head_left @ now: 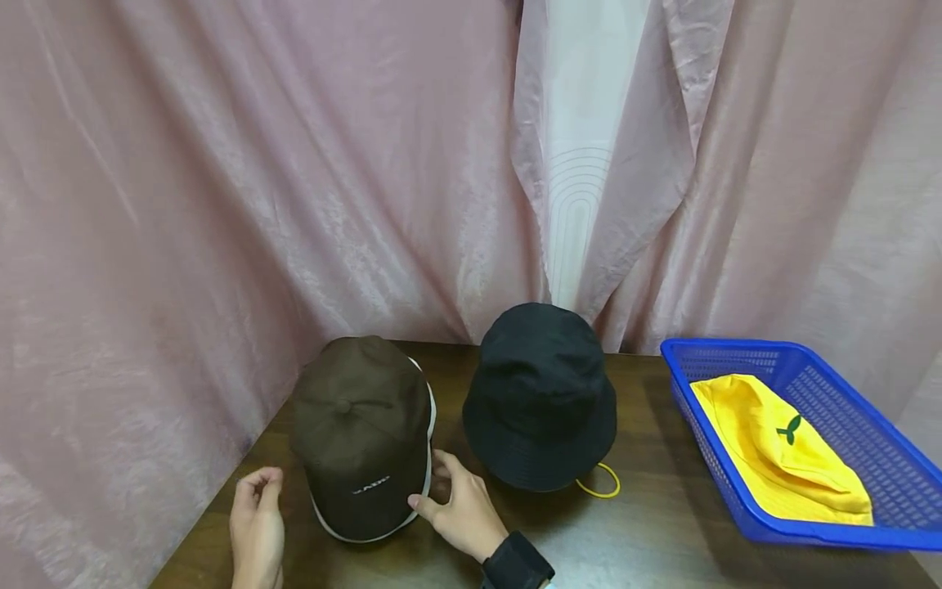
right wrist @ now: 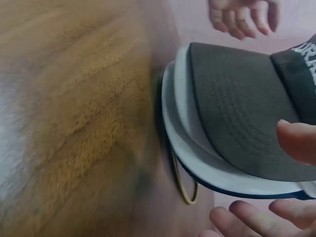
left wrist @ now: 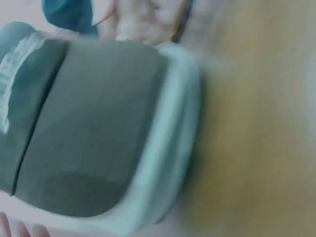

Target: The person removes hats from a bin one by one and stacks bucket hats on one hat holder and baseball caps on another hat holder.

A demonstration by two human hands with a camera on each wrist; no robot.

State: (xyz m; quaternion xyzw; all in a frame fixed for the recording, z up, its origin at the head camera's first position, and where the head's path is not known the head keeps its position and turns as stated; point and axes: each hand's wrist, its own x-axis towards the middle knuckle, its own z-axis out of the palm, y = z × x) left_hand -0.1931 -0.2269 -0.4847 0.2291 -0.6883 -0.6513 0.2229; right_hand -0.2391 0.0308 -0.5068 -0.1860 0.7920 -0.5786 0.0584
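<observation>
A brown baseball cap (head_left: 361, 429) with a white-edged brim lies on the dark wooden table (head_left: 648, 523), brim toward me. My right hand (head_left: 430, 487) is at the brim's right side, thumb tip touching the white edge, fingers relaxed beside the cap. In the right wrist view the thumb (right wrist: 296, 140) rests on the brim (right wrist: 237, 123), and the other fingers (right wrist: 247, 217) hang apart from it. My left hand (head_left: 261, 491) hovers just left of the cap, fingers loosely curled and holding nothing. The left wrist view is blurred and shows only the brim (left wrist: 98, 128).
A black bucket hat (head_left: 540, 397) sits right of the cap, a yellow cord loop (head_left: 599, 483) poking out beneath it. A blue plastic basket (head_left: 846, 384) at the right holds a yellow hat (head_left: 780, 450). Pink curtains (head_left: 221, 204) close off the back and left.
</observation>
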